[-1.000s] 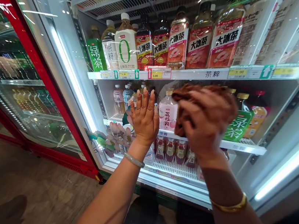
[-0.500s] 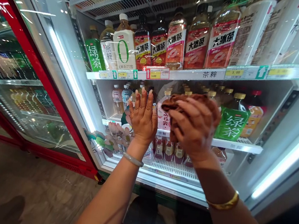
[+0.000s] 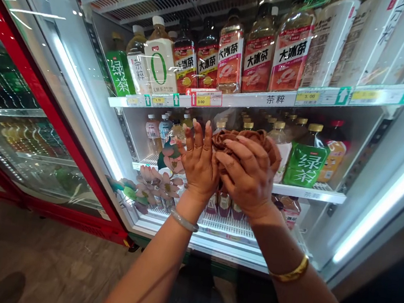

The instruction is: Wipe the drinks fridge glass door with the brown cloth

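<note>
My left hand [image 3: 200, 164] lies flat with fingers spread, apparently on the glass door of a drinks fridge. Close beside it, my right hand [image 3: 249, 175] is wrapped over a crumpled brown cloth [image 3: 271, 151], which bunches out past the fingers at the top and right. Flower stickers [image 3: 157, 185] show on the glass, left of my left hand. Behind the hands, drink bottles stand on the shelves, among them a green-labelled bottle [image 3: 308, 159] to the right. Some bottles are hidden by my hands and the cloth.
Above the hands runs a shelf edge with price labels [image 3: 204, 99], carrying a row of tea bottles [image 3: 257, 61]. A red door frame [image 3: 52, 115] slants down on the left, beside another fridge section. Brown floor [image 3: 69, 263] spreads at lower left.
My right hand has moved left with the cloth, from a gap away to right beside my left hand. The left hand stays flat, slightly further right. The view has shifted a little.
</note>
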`<state>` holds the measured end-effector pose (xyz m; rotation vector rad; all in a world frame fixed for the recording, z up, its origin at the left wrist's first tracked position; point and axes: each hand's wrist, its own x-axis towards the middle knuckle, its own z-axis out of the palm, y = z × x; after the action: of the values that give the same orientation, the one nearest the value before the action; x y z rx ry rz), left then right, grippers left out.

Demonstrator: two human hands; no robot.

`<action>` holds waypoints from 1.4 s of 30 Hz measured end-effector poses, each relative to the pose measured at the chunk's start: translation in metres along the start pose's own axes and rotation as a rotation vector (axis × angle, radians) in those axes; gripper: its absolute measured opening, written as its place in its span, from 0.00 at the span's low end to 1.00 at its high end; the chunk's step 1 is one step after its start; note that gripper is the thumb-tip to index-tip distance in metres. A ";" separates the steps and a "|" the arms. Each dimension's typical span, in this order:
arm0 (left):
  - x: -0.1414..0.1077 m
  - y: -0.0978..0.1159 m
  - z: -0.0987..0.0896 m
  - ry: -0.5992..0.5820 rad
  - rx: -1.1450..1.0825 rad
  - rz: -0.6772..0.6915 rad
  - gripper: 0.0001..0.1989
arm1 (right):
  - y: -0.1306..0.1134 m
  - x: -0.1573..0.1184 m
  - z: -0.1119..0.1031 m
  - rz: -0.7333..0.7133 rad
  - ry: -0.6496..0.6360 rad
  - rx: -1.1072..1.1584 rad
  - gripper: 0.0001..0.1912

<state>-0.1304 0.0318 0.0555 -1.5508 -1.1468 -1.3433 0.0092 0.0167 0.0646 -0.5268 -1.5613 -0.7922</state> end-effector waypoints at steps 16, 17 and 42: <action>-0.013 0.047 0.022 0.002 -0.039 0.140 0.31 | 0.031 -0.012 -0.018 0.018 0.137 -0.107 0.11; -0.012 0.048 0.021 -0.011 -0.031 0.133 0.31 | 0.039 -0.010 -0.024 -0.001 0.115 -0.105 0.11; -0.008 0.052 0.017 -0.051 -0.024 0.144 0.29 | 0.109 0.004 -0.057 0.066 0.334 -0.203 0.16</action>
<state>-0.0759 0.0316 0.0452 -1.6606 -1.0320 -1.2330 0.1263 0.0456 0.0900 -0.5580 -1.1587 -0.9417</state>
